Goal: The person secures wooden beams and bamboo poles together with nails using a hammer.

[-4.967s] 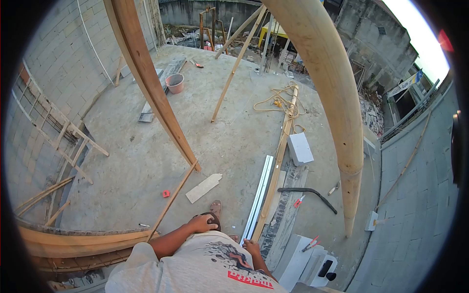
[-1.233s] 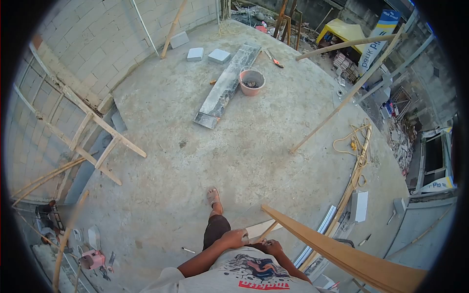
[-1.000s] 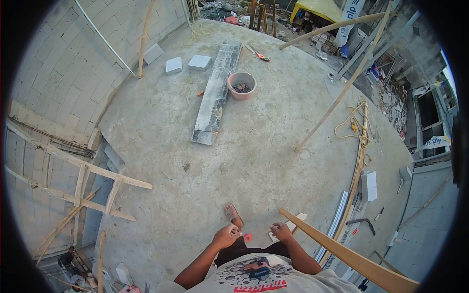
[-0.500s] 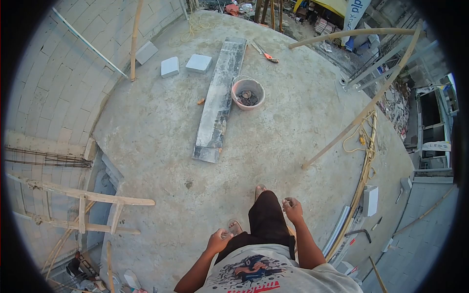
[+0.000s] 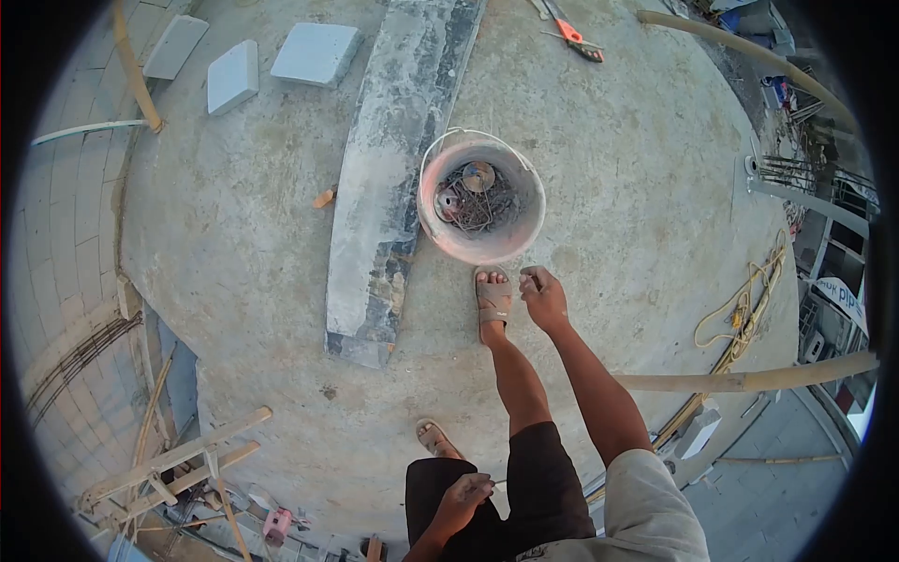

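Note:
A pinkish-white bucket (image 5: 440, 220) with a raised wire handle stands on the concrete floor, holding dark scraps, many thin metal pieces and a round disc (image 5: 478, 176). Just below its rim is my right hand (image 5: 545, 298), fingers loosely bent and slightly apart, holding nothing I can see and not touching the bucket. My left hand (image 5: 461, 501) hangs low in front of my dark shorts, its fingers curled in, with nothing visible in them. A long, mortar-stained board (image 5: 375, 215) lies flat left of the bucket.
Pale blocks (image 5: 316, 53) lie at upper left. An orange-handled tool (image 5: 571, 34) is beyond the bucket. A bamboo pole (image 5: 740, 382) crosses at right, near a coil of yellow rope (image 5: 726, 328). A wooden ladder-like frame (image 5: 178, 459) stands by the floor opening at lower left.
I have stepped forward, so the bucket and board now appear nearer and larger. My right hand has reached forward toward the bucket, while my left hand stays low near my body.

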The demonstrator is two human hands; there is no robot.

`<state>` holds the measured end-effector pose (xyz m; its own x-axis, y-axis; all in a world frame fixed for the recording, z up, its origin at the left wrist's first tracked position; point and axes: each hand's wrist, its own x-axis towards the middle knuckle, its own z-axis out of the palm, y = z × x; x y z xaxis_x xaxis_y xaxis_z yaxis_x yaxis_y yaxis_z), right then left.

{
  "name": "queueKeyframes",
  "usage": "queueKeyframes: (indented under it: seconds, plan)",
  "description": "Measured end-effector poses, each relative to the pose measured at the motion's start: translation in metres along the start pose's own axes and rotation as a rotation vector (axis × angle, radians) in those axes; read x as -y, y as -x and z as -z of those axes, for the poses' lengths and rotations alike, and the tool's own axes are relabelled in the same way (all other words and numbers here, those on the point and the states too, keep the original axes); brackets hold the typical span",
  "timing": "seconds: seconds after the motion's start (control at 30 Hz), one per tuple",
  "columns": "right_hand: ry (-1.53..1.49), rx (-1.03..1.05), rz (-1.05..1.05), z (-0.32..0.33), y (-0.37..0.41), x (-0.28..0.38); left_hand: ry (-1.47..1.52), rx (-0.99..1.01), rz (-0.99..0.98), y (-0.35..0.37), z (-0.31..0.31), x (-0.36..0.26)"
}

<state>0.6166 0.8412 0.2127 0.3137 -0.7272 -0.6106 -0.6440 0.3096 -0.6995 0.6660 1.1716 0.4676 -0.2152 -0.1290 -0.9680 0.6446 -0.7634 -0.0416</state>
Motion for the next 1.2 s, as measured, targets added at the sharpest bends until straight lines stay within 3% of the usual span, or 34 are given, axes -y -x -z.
queueKeyframes:
  seconds: [0.07,0.1,0.17,0.3,0.4,0.47,0.53,0.67,0.83,0.97,1.03,1.2]
  plan:
    - [-0.072,0.038,-0.037,-0.021,-0.044,0.011,0.095,-0.096,-0.212,-0.016,-0.01,-0.043]
    - [-0.107,0.06,-0.107,-0.031,-0.061,0.02,0.098,-0.099,-0.185,-0.029,-0.01,-0.056]
    - [0.082,0.071,-0.037,-0.056,-0.103,0.013,0.102,-0.28,-0.297,-0.055,-0.01,-0.077]
    - [0.181,0.046,-0.114,-0.1,-0.155,-0.004,0.131,-0.234,-0.239,-0.103,-0.021,-0.111]
    - [0.226,0.002,-0.065,-0.116,-0.179,0.005,0.182,-0.159,-0.128,-0.14,-0.027,-0.122]
    - [0.421,-0.075,0.042,-0.123,-0.19,0.01,0.109,-0.122,-0.048,-0.154,-0.029,-0.115]
    - [0.491,-0.05,0.04,-0.125,-0.195,0.009,0.097,-0.001,-0.062,-0.149,-0.031,-0.119]
    - [0.623,0.006,0.138,-0.131,-0.198,-0.002,0.167,-0.011,-0.01,-0.148,-0.019,-0.136]
    - [0.759,0.142,-0.018,-0.115,-0.164,0.011,0.216,0.013,0.069,-0.147,-0.012,-0.148]
    - [0.693,0.245,-0.159,-0.107,-0.166,0.019,0.212,0.035,0.094,-0.147,-0.007,-0.155]
    - [0.517,-0.002,-0.052,-0.114,-0.187,0.02,0.201,0.039,0.108,-0.149,-0.006,-0.156]
    - [0.548,0.01,-0.058,-0.153,-0.23,0.019,0.148,0.037,0.125,-0.147,-0.004,-0.16]
